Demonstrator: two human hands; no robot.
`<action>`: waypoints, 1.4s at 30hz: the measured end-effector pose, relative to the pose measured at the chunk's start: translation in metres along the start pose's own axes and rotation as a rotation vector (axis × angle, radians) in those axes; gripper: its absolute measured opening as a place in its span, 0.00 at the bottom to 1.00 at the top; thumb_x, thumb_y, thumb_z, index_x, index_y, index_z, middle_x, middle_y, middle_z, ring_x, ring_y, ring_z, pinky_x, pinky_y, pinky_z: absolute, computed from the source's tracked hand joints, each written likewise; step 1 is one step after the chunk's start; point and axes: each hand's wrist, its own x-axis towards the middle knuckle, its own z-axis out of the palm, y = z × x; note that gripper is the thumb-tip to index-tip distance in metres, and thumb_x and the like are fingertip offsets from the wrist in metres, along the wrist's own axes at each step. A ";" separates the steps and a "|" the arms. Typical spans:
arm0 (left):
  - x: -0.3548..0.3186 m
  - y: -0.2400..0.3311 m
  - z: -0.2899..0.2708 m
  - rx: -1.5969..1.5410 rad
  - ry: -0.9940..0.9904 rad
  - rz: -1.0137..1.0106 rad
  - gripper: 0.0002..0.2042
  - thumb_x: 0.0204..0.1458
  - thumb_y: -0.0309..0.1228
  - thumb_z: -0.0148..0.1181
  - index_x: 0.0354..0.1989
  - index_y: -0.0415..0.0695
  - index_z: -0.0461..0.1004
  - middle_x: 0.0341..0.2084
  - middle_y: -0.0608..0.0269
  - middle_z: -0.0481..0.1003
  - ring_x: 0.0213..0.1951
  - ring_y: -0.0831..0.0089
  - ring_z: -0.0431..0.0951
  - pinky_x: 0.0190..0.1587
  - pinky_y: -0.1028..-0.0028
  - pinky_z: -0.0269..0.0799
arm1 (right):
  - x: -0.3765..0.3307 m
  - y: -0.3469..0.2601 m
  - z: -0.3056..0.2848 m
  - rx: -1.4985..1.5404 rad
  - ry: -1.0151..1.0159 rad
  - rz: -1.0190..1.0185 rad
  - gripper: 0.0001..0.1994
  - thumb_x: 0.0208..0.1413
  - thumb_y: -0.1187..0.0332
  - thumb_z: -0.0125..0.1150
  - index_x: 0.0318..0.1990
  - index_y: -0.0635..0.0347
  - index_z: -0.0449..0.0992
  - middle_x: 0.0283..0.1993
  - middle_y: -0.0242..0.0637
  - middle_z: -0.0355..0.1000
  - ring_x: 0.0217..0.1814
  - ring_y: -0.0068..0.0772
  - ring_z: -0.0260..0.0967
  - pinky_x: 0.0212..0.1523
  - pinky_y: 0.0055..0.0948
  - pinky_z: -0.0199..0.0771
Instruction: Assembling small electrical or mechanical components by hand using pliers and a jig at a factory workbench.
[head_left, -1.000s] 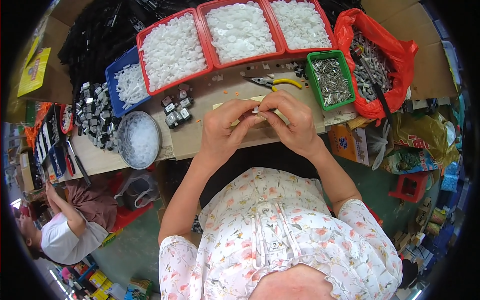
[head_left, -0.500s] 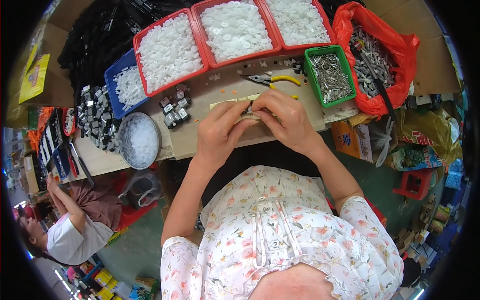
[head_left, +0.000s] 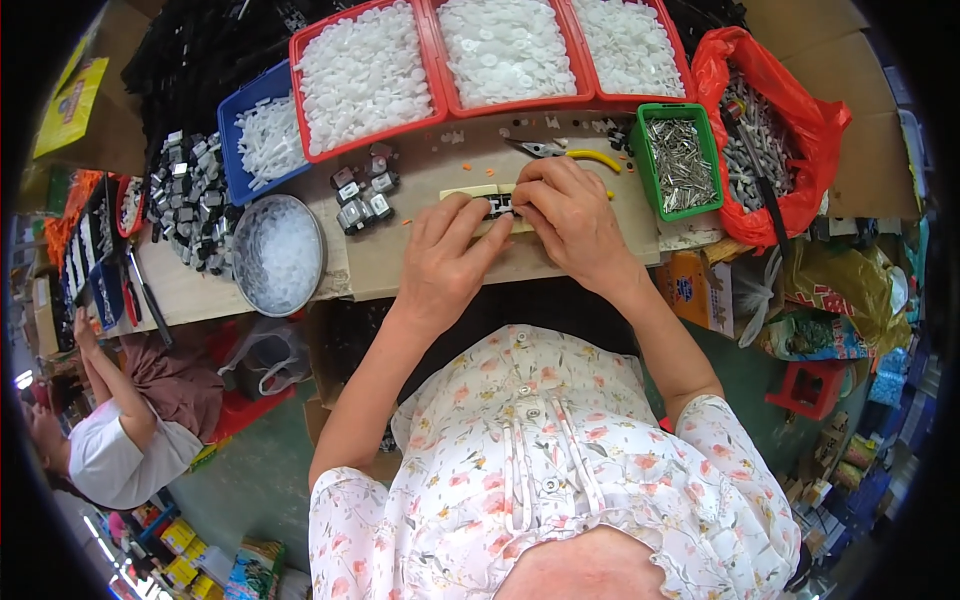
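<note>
On the bench before me lies a cream-coloured block (head_left: 461,192), partly covered by my fingers. A small black part with white pieces in it (head_left: 499,205) sits on the block, between my hands. My left hand (head_left: 438,262) curls its fingers and thumb at the part's left side. From the other side my right hand (head_left: 577,226) presses its fingertips together at the part's right end. Both hands are closed, and the exact contact under the fingertips is hidden. Pliers with yellow handles (head_left: 594,157) lie just beyond my right hand, which covers some of them.
Red trays of white plastic pieces (head_left: 439,108) line the back. A green box of metal pins (head_left: 646,183) and a red bag (head_left: 822,150) stand right. A blue tray (head_left: 232,165), a round metal bowl (head_left: 321,262) and black-and-silver parts (head_left: 362,209) lie left. A co-worker (head_left: 125,450) sits far left.
My fingertips have parted slightly, and the black part with white pieces shows between them on the block. The bench and trays appear shifted rightward in the picture.
</note>
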 end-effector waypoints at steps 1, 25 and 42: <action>0.000 0.000 0.000 0.013 -0.014 0.011 0.17 0.43 0.28 0.72 0.44 0.45 0.81 0.45 0.60 0.74 0.50 0.57 0.73 0.49 0.59 0.70 | 0.001 -0.001 -0.001 -0.013 -0.014 -0.006 0.06 0.52 0.77 0.64 0.38 0.62 0.75 0.43 0.39 0.72 0.47 0.45 0.70 0.48 0.39 0.67; -0.003 -0.002 0.002 0.418 -0.145 0.221 0.18 0.54 0.40 0.65 0.53 0.50 0.76 0.53 0.64 0.72 0.58 0.64 0.69 0.57 0.57 0.58 | -0.015 0.018 0.009 0.081 0.043 -0.039 0.14 0.45 0.79 0.63 0.42 0.61 0.79 0.46 0.37 0.71 0.52 0.42 0.69 0.48 0.40 0.68; 0.012 -0.005 -0.007 0.104 -0.180 0.117 0.18 0.48 0.33 0.70 0.47 0.44 0.77 0.47 0.57 0.73 0.53 0.55 0.71 0.53 0.57 0.65 | -0.040 0.154 -0.171 -0.490 0.422 0.529 0.09 0.56 0.73 0.63 0.43 0.64 0.80 0.44 0.46 0.76 0.46 0.44 0.77 0.46 0.35 0.75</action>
